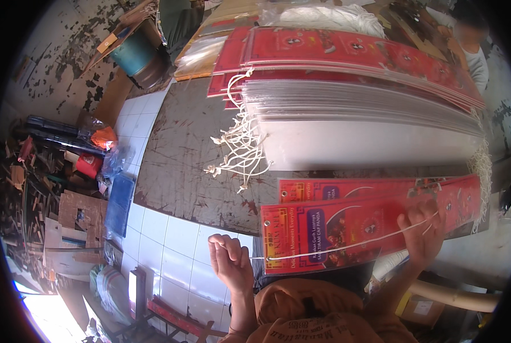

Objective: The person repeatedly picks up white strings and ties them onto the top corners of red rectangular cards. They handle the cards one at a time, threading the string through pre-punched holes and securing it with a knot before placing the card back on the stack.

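Below the stack of white-backed panels (370, 146), the front red panel (352, 228) hides most of the second red panel (375, 186). Below and left of the stack, the left hand (231, 263) has its fingers curled over, concealing part of the cord (335, 250). Under the stack's right end, the right hand (424, 234) is blurred; the cord seems to reach its fingers, though their hold is unclear. At that same end, white strings (483, 163) merge into a tangle. Beyond the stack, a co-worker (476, 64) is blurred and partly hidden. Far left of it, scrap pieces (32, 188) are too small and dark to identify.
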`<control>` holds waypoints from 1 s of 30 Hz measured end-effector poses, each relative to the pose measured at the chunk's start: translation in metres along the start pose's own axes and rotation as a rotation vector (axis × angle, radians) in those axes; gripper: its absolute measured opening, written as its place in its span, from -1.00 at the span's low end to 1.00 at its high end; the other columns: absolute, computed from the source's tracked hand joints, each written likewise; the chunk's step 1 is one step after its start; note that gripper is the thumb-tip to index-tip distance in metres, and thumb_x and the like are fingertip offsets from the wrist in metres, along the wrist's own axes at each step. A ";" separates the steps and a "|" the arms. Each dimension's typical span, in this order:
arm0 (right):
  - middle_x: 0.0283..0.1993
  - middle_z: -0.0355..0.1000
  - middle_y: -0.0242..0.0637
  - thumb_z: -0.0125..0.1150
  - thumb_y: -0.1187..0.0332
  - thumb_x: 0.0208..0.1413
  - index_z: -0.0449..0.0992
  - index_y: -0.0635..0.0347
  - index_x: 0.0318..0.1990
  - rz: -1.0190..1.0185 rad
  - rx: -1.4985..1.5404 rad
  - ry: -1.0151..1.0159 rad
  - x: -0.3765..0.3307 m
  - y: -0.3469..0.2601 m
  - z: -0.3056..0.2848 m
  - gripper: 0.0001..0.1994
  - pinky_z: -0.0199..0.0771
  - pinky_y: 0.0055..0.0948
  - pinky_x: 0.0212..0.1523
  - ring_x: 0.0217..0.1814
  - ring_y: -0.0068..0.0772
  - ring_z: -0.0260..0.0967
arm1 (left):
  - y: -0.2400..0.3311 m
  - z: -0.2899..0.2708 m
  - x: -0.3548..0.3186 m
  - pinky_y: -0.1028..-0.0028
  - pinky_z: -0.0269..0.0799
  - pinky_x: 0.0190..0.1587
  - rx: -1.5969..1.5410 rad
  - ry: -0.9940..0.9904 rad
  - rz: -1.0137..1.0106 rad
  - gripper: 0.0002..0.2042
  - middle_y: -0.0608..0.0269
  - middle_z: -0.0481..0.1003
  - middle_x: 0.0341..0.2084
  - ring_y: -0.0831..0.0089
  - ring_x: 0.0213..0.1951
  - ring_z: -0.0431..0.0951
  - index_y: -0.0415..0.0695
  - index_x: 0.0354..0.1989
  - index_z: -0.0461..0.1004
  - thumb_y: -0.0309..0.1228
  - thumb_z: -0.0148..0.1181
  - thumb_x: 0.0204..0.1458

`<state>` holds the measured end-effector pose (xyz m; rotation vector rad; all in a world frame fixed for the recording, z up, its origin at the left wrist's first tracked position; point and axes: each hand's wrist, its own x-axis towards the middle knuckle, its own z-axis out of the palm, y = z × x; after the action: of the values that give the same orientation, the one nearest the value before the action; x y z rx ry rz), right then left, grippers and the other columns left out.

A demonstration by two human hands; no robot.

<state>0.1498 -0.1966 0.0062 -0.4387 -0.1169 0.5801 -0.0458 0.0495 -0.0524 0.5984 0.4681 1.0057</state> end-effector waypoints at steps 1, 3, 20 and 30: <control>-0.51 0.15 -0.39 -0.26 0.17 0.24 0.19 0.09 -0.55 -0.006 0.043 -0.031 0.003 0.000 0.002 -0.66 0.19 -0.08 0.04 -0.34 -0.41 0.13 | 0.000 -0.001 0.002 0.73 -0.06 -0.70 0.083 -0.016 0.052 -0.91 0.44 0.08 -0.68 0.74 -0.68 -0.02 -0.14 -0.31 0.21 -0.44 -0.24 0.19; -0.51 0.15 -0.42 -0.26 0.18 0.25 0.18 0.08 -0.56 -0.018 0.130 -0.092 0.009 0.005 0.011 -0.67 0.19 -0.11 0.01 -0.36 -0.45 0.12 | -0.002 -0.002 0.006 0.73 -0.09 -0.69 0.238 -0.021 0.132 -0.90 0.45 0.08 -0.69 0.75 -0.68 -0.05 -0.15 -0.30 0.22 -0.44 -0.23 0.19; -0.49 0.37 -0.34 0.16 0.50 -0.06 0.45 0.18 -0.20 -0.407 -1.633 -0.429 0.028 0.115 0.089 -0.79 0.25 -0.47 -0.60 -0.50 -0.34 0.25 | 0.008 0.026 0.008 0.74 0.10 -0.51 0.709 -0.209 -0.221 -0.81 0.42 0.37 -0.55 0.77 -0.54 0.25 -0.32 -0.16 0.40 -0.52 -0.09 0.13; -0.57 0.25 -0.44 0.28 0.45 -0.19 0.45 0.16 -0.32 -0.618 -1.886 -0.519 0.030 0.131 0.088 -0.78 0.21 -0.50 -0.64 -0.52 -0.41 0.18 | -0.002 0.022 0.010 0.70 0.29 -0.25 0.535 -0.248 -0.290 -0.79 0.26 0.48 -0.34 0.68 -0.30 0.40 -0.34 -0.13 0.38 -0.52 -0.08 0.12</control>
<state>0.0883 -0.0501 0.0286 -1.9661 -1.3033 -0.2347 -0.0265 0.0517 -0.0380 1.0852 0.5871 0.5146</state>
